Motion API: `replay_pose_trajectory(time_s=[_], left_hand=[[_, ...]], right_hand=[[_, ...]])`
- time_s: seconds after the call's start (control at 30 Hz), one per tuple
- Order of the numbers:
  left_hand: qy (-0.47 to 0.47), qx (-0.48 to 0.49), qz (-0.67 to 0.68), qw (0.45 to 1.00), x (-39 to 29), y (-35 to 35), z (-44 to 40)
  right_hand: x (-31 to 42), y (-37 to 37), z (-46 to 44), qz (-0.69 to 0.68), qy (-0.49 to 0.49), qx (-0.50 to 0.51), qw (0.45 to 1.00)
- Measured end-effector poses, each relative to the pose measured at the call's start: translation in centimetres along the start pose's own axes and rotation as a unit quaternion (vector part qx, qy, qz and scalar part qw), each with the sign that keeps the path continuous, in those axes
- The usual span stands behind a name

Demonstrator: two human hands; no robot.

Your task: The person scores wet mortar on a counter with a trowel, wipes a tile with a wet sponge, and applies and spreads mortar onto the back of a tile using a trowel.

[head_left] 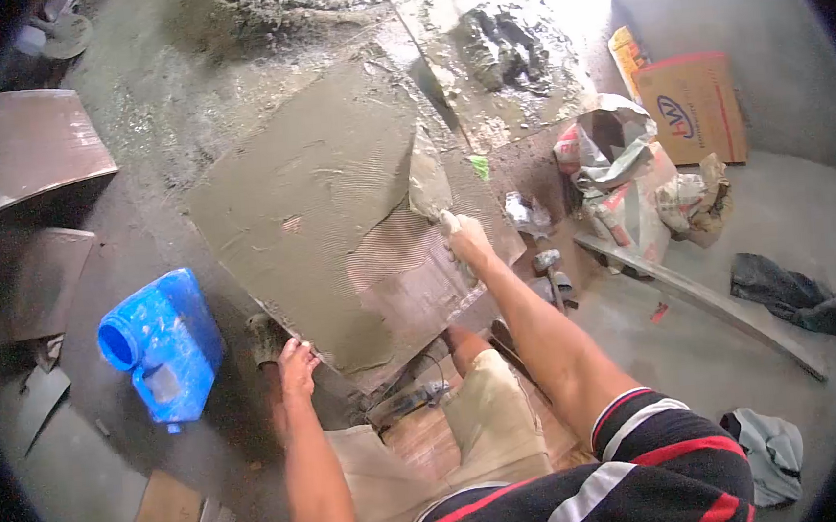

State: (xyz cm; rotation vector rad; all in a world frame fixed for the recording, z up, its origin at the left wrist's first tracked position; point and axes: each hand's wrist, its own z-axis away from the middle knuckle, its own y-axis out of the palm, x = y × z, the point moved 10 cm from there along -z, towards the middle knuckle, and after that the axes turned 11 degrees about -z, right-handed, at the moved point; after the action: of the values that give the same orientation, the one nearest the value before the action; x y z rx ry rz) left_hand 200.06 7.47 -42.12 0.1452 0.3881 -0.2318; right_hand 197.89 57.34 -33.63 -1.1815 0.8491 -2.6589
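A large square tile (406, 296) lies tilted in front of me, its ribbed back mostly covered with wet grey mortar (305, 201). Bare ribs show at its near right part. My right hand (470, 241) is closed around the handle of a pointed trowel (427, 184), whose blade rests on the mortar near the tile's right side. My left hand (299, 367) is at the tile's near left edge, fingers curled against it. Whether those fingers grip under the edge is hidden.
A cut-open blue jug (181, 343) stands at left, near loose tile pieces (41, 148). Heaped wet mortar (509, 48) lies at the back. To the right are a torn cement bag (628, 186), a hammer (549, 268), a long wooden strip (706, 302) and a cardboard box (696, 107).
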Motion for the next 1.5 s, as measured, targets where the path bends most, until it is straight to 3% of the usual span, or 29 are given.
replay_pose_trajectory(time_s=[0.03,0.1,0.17,0.2,0.23,0.27,0.3,0.33,0.5,0.57,0.67,0.73,0.93,1.0,1.03,1.07,1.17,1.2,1.23,1.4,1.5], left_hand=[[-0.009,-0.008,0.014,1.0,-0.6,0.3,0.5],[-0.015,-0.045,0.029,0.998,-1.1,0.1,1.3],[-0.015,-0.021,-0.029,0.999,-1.3,0.4,1.4],[-0.012,-0.031,-0.035,0.999,-1.6,0.5,1.6],[-0.011,-0.035,-0.034,0.999,-1.6,0.2,1.6],[-0.016,-0.038,-0.034,0.999,-1.3,0.0,1.2],[-0.021,-0.04,-0.033,0.998,-1.0,0.1,1.0],[-0.02,-0.038,-0.031,0.999,-1.1,0.3,1.1],[-0.042,-0.037,-0.046,0.997,0.0,-0.4,0.2],[-0.034,-0.039,-0.042,0.998,-1.1,0.3,1.1],[-0.015,-0.022,-0.036,0.999,-1.4,0.1,0.9],[-0.009,-0.024,-0.008,1.0,0.1,-0.7,-0.3],[0.001,0.029,0.0,1.0,-2.0,1.0,1.3],[-0.004,0.029,-0.003,1.0,-2.3,1.3,1.2],[-0.012,0.022,-0.007,1.0,-2.0,1.1,1.2],[-0.009,0.035,-0.009,0.999,-0.4,0.0,0.0],[-0.017,0.03,-0.01,0.999,-0.6,0.1,0.0],[-0.012,0.042,-0.012,0.999,-1.5,0.9,0.5],[-0.012,0.042,-0.014,0.999,-2.1,1.4,0.8],[-0.024,0.013,-0.009,1.0,-2.1,1.5,0.9],[-0.026,-0.001,-0.006,1.0,-1.0,0.9,0.4]], right_hand=[[0.6,1.5,-0.1,0.028,-0.048,-0.004,0.998],[6.0,5.5,2.7,0.109,-0.336,-0.102,0.93],[11.0,8.9,3.3,0.006,-0.131,0.039,0.991],[11.6,10.0,3.2,-0.113,0.048,0.055,0.991],[10.8,12.0,4.1,-0.223,0.224,0.067,0.946],[9.7,14.0,3.3,-0.223,0.223,0.068,0.946],[9.5,15.5,1.3,-0.104,0.065,0.062,0.99],[11.1,16.6,0.7,0.021,-0.095,0.053,0.994],[12.4,16.7,1.6,0.003,-0.034,0.035,0.999],[10.4,19.6,2.4,0.079,-0.055,0.103,0.99],[13.9,13.6,6.4,0.186,-0.066,0.163,0.967],[12.4,9.4,4.7,0.239,-0.091,0.156,0.954],[10.9,-6.7,-1.8,0.27,-0.022,-0.01,0.963],[5.7,-12.8,-3.0,0.244,0.08,-0.113,0.96],[2.0,-15.2,-5.0,0.274,-0.054,-0.168,0.946],[6.4,-17.9,-3.5,0.329,-0.161,-0.176,0.914],[-0.2,-27.2,-7.3,0.406,-0.054,-0.213,0.887],[-2.7,-30.9,-7.5,0.242,0.085,-0.231,0.938],[-6.9,-34.2,-8.7,0.258,0.145,-0.257,0.92],[-8.2,-37.9,-10.3,0.271,0.223,-0.237,0.906],[-6.8,-35.1,-11.4,0.287,0.172,-0.19,0.923]])
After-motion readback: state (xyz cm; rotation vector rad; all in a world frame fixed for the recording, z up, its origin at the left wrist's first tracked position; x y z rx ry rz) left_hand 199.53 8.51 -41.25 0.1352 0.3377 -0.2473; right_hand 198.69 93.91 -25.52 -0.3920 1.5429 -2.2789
